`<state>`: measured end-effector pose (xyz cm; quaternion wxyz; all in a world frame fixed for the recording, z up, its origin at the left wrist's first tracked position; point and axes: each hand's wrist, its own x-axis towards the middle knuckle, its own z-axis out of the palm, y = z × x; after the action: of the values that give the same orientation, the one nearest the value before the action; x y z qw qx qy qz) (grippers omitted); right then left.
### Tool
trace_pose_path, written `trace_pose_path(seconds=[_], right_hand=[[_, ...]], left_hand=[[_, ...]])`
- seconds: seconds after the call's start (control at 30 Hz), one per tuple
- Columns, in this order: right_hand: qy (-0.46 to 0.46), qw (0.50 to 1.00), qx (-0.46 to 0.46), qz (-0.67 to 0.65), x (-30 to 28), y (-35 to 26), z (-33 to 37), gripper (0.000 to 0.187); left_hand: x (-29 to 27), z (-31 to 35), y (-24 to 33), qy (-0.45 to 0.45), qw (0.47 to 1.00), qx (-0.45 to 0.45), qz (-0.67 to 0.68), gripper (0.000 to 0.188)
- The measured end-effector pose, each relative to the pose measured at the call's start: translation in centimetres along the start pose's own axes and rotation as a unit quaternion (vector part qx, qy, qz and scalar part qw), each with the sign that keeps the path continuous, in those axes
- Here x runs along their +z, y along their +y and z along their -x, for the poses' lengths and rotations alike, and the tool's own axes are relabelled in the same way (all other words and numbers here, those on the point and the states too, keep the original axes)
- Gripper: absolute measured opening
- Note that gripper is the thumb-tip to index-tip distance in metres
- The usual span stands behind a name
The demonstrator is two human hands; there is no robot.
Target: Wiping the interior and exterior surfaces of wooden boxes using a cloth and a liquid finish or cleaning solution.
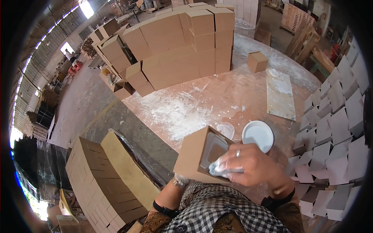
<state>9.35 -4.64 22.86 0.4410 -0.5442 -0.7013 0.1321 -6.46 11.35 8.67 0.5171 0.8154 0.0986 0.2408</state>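
Note:
A brown box-shaped block (192, 153) is tilted up in front of my body. Its right-hand face has a darker panel (213, 149) smeared with wet white paste. My left hand (181, 181) holds the block from its lower left side; a pale glove or cuff shows, while the fingers are hidden behind the block. With closed fingers my right hand (252, 165), which wears a ring, presses a paste-covered grey cloth or pad (222, 167) against the lower edge of that face. Just beyond stand a round white bowl (244, 131) of whitish liquid and a small clear dish (227, 125).
Stacked brown boxes (167, 64) form a wall across the table's far side. A single box (257, 62) and a paste-stained board (280, 93) lie at the far right. Pale blocks (326, 128) are piled along the right. More brown boxes (93, 186) stand at the lower left.

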Motion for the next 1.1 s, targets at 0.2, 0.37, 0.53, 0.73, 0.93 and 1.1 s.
trace_pose_path(seconds=[0.2, 0.37, 0.53, 0.73, 0.93, 1.1], right_hand=[[0.182, 0.970, 0.149, 0.065, 0.8, 1.3, -0.9, 0.019], [0.207, 0.959, 0.173, 0.084, 2.1, 0.6, -2.6, 0.019], [0.219, 0.958, 0.182, 0.021, 3.7, 0.4, -4.1, 0.020], [0.240, 0.943, 0.223, -0.061, 4.3, 0.3, -5.0, 0.021], [0.213, 0.958, 0.191, -0.008, 4.9, 0.3, -6.3, 0.020], [0.168, 0.978, 0.124, -0.010, 5.3, 0.4, -7.4, 0.019]], left_hand=[[-0.4, 0.1, -0.4, 0.007, 1.000, -0.009, -0.002, 0.031], [-0.4, 0.4, -0.6, 0.011, 1.000, -0.018, -0.002, 0.031], [-1.0, 1.2, -0.9, 0.026, 0.999, -0.024, -0.002, 0.031], [-0.7, 1.4, -1.3, 0.018, 1.000, -0.015, 0.010, 0.031], [-2.2, 2.7, -2.0, 0.037, 0.999, -0.031, 0.012, 0.031], [-3.6, 3.0, -2.8, 0.052, 0.998, -0.040, 0.017, 0.031]])
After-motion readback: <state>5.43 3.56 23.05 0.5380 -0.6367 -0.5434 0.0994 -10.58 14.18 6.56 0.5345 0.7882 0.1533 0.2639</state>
